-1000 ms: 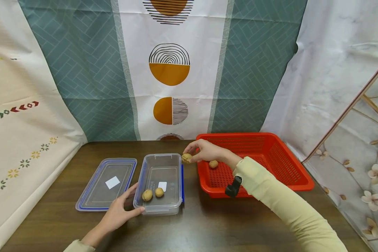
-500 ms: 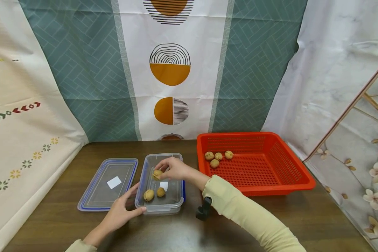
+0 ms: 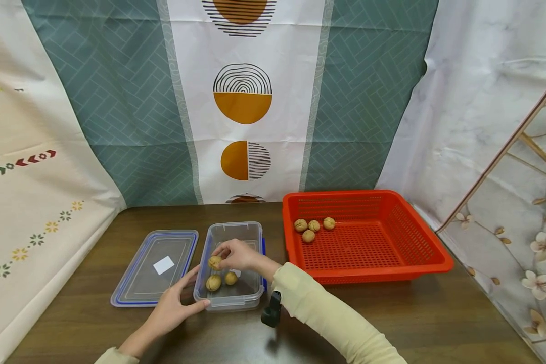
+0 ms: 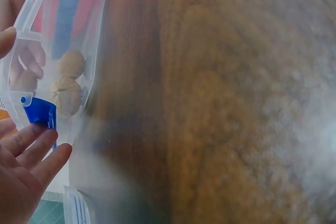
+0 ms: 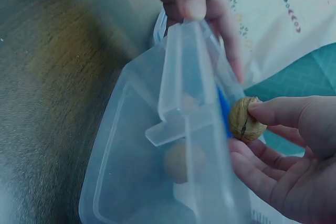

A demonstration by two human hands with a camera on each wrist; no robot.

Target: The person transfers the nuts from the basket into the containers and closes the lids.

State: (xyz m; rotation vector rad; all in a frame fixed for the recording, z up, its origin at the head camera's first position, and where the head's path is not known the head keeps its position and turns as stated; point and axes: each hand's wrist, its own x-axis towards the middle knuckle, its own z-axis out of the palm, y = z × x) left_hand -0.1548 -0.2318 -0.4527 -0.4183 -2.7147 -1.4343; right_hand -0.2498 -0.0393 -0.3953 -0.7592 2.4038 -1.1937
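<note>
A clear plastic container with blue latches stands on the table. My left hand rests at its front left corner, thumb on the front and straight fingers along the side, touching the blue latch in the left wrist view. Inside the container, my right hand pinches a walnut between thumb and fingers. Two other walnuts lie near the container's front: a larger one and a smaller one. The right hand partly covers a white label on the container floor.
Left of the container lies its clear lid with a blue seal and a white label. A red perforated basket stands to the right, with several walnuts in its left end. Curtains rise behind the table.
My right hand has carried the walnut leftward from the basket's edge into the container, then lower and nearer the other two walnuts. The left hand stays at the container's corner.
</note>
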